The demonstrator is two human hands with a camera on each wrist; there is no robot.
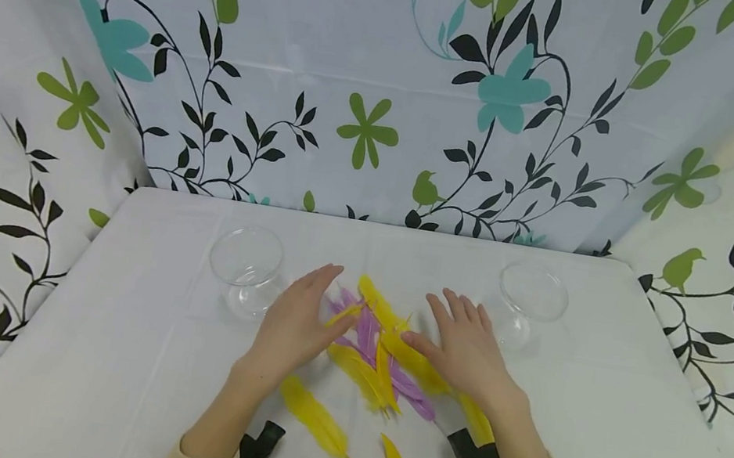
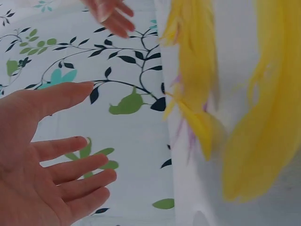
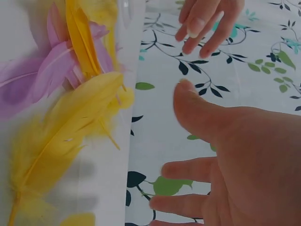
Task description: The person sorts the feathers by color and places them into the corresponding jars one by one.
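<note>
A loose pile of yellow feathers (image 1: 359,374) and purple feathers (image 1: 410,387) lies on the white table between the two hands. My left hand (image 1: 299,322) is over the pile's left side, fingers spread and relaxed, holding nothing. Over the right side, my right hand (image 1: 470,351) has its fingers extended and holds nothing either. Both palms face inward in the wrist views, where yellow feathers (image 2: 256,155) and purple feathers (image 3: 56,70) show beside the hands. Two more yellow feathers (image 1: 317,421) lie nearer the front, apart from the pile.
A clear glass bowl (image 1: 246,262) on a foot stands beyond the left hand. Its match, another clear glass bowl (image 1: 533,297), stands beyond the right hand. Leaf-patterned cloth (image 1: 374,87) hangs behind and at both sides of the white table (image 1: 135,305).
</note>
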